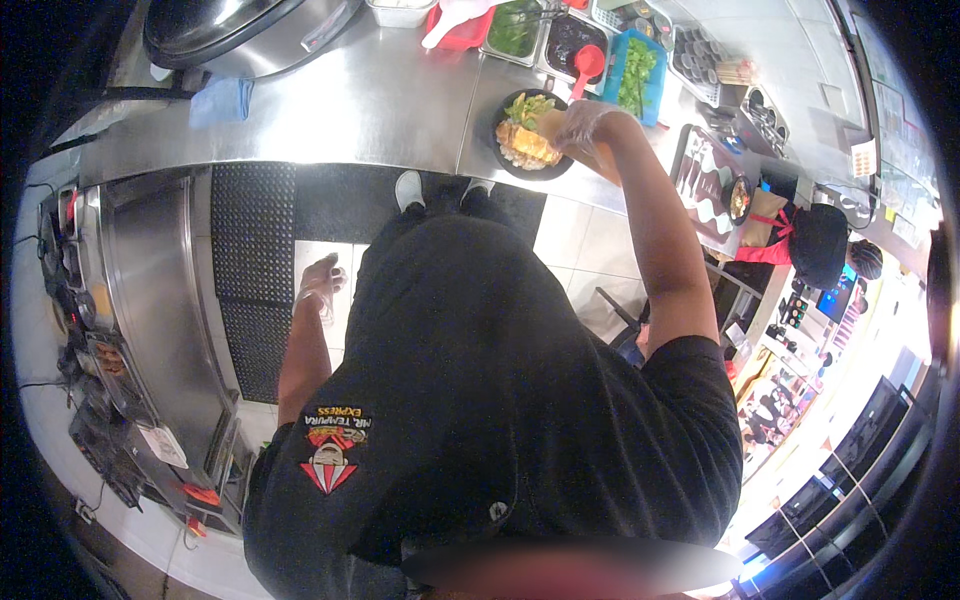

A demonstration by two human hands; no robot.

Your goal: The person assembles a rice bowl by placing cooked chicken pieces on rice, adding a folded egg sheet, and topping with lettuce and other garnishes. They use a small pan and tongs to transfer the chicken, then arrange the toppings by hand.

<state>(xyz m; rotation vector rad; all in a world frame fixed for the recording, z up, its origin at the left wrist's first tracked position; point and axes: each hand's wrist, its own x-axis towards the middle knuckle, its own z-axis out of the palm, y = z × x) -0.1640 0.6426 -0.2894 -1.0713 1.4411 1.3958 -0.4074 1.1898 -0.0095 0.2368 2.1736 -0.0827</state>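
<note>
A black bowl (497,146) sits at the counter's front edge, filled with rice, an orange-yellow piece of food (530,146) and green leaves (530,107). Over its right side is my right hand (585,128) in a clear plastic glove. Its fingers point down into the bowl and are blurred, so whether they pinch anything is hidden. My left hand (319,284), also gloved, hangs low at my left side, away from the counter. Its fingers are loosely bent and apart, with nothing in them.
Behind the bowl stand metal pans of greens (514,30) and dark food (566,45), a red scoop (589,62) and a blue tub of lettuce (637,72). A large cooker (270,40) and blue cloth (222,99) lie left. Another person (818,245) stands far right.
</note>
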